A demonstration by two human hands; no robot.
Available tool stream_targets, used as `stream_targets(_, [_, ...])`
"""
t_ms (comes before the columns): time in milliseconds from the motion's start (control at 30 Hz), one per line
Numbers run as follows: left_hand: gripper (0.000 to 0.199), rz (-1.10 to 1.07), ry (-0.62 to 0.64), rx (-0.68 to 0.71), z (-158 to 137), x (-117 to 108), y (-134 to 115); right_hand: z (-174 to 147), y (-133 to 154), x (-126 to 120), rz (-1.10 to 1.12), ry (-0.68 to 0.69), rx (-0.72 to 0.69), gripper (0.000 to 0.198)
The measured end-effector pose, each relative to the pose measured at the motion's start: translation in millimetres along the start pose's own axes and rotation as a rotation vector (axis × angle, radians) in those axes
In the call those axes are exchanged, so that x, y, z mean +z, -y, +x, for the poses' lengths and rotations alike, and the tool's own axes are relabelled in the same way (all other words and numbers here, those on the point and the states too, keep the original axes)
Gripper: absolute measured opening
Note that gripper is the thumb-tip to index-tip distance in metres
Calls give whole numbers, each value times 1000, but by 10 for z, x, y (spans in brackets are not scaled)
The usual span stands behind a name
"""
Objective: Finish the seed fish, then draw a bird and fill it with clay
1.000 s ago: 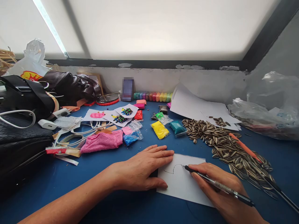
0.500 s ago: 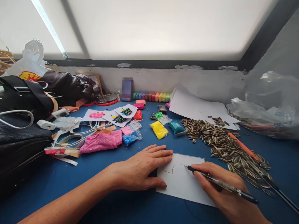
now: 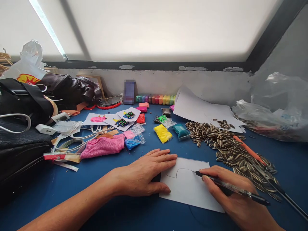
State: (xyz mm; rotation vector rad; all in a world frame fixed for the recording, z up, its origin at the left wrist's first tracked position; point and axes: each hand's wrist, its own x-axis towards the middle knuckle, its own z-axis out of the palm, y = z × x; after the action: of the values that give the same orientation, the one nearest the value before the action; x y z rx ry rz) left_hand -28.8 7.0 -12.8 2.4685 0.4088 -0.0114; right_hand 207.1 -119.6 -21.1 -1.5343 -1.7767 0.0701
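A white sheet of paper [image 3: 185,189] lies on the blue table in front of me, with a thin dark curved line drawn across its upper part. My left hand [image 3: 146,173] rests flat over the sheet's left edge, fingers stretched out. My right hand [image 3: 240,192] pinches a clear-barrelled pen with black ends [image 3: 231,186], its tip touching the paper at the right end of the line. Striped sunflower seeds [image 3: 226,144] are heaped just beyond the right hand, with an orange stick-like tool [image 3: 249,150] on top.
Yellow [image 3: 163,133] and teal clay packets [image 3: 180,131] sit beyond the paper. Leftward are a pink cloth [image 3: 103,147], cables, cards with seed-and-clay figures [image 3: 121,122] and black bags [image 3: 21,150]. Loose paper sheets [image 3: 199,107] and a plastic bag [image 3: 269,122] are at the back right.
My right hand and the pen have shifted slightly to the right, and the drawn line is a little longer. My left hand keeps its place on the paper.
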Motion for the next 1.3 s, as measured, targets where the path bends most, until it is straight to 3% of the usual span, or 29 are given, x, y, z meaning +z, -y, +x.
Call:
stream_targets(1000, [75,9,3,5,18,-3,-3,-33,6,-54,-145,84,-25,21])
stream_targets(1300, [74,7,-5,18,4,10,16,-97,-34,-78,-138,186,10,25])
